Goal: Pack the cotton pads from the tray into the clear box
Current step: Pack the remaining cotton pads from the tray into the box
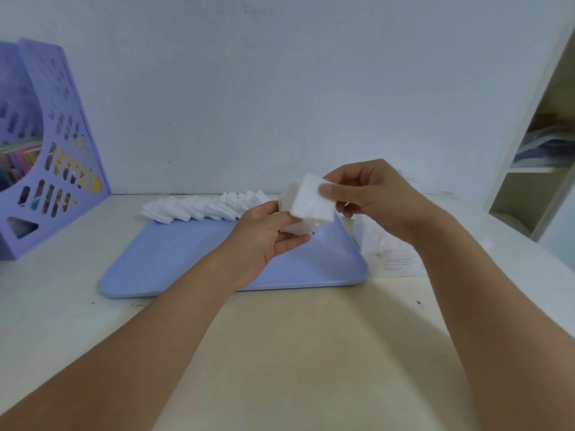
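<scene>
Squaring a stack of pads [311,206] above the tray [186,256].
Both the left hand [264,234] and right hand [370,197] pinch the stack; more pads fan along the tray's 12 o'clock edge. The box [382,241] sits at 3 o'clock. A loose pinch could spill pads onto the counter [295,337].

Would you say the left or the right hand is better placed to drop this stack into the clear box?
Probably the right hand: it pinches the stack of pads and hovers nearest the clear box.
</scene>
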The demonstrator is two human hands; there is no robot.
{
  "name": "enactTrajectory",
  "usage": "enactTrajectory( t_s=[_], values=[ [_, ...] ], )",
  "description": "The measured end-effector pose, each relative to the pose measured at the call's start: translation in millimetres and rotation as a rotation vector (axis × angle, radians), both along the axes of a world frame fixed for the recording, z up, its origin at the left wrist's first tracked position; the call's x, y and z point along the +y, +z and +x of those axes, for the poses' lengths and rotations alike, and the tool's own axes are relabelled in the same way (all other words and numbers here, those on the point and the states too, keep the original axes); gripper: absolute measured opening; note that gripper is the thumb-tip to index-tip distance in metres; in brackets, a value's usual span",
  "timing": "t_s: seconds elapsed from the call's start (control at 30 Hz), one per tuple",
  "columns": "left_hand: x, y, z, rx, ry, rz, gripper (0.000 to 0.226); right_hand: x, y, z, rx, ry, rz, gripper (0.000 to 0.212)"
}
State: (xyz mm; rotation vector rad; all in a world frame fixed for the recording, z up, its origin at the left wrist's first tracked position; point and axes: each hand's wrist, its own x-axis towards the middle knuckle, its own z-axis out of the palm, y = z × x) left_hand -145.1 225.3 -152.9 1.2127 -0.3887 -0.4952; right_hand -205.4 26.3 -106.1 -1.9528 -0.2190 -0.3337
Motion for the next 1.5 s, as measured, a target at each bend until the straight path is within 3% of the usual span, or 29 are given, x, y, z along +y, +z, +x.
enactTrajectory(
  t_s=[0.2,0.4,0.57,0.7,0.83,1.0,1.13,1.23,1.33,1.43,1.5],
  values=[
    [1.1,0.2,0.5,0.001,-0.037,-0.013,0.034,13.3,-9.6,9.3,-0.071,-0.161,-0.069,0.011],
    [3.9,2.1,-0.6,0.191,-0.102,-0.047,0.050,30.6,-13.4,9.6,-0.075,-0.223,-0.195,0.006],
    [-7.8,-4.4,-9.2,0.318,-0.188,-0.174,0.037,71.6,-22.4,13.0,0.068,-0.154,0.118,0.033],
    [-7.6,-6.7,-4.4,0.312,-0.205,-0.157,0.032,81.9,-32.4,18.1,0.053,-0.158,0.046,0.049],
    [-4.2,-3.9,2.1,0.364,-0.167,-0.257,0.038,79.2,-34.7,16.7,-0.115,-0.203,0.107,0.045],
    [1.3,-7.2,-0.6,0.444,-0.307,-0.443,0.040,71.7,-38.2,16.1,-0.214,-0.083,-0.039,0.095],
    [-0.1,-4.5,-0.7,0.393,-0.283,-0.384,0.041,66.1,-31.5,13.2,-0.241,-0.055,0.072,0.064],
    [2.0,1.9,-1.2,0.347,-0.250,-0.249,0.051,56.6,-28.3,12.6,-0.195,-0.081,-0.183,0.064],
    [0.4,-0.5,-1.8,0.299,-0.219,-0.149,0.048,60.4,-32.5,11.9,-0.172,-0.033,-0.309,0.089],
    [1.6,-3.8,-0.8,0.294,-0.200,-0.121,0.025,56.0,-32.1,12.6,-0.118,0.083,-0.262,0.123],
    [5.0,-4.6,2.3,0.300,-0.198,-0.142,0.024,49.3,-27.8,12.4,-0.094,0.113,-0.210,0.128]
  ],
)
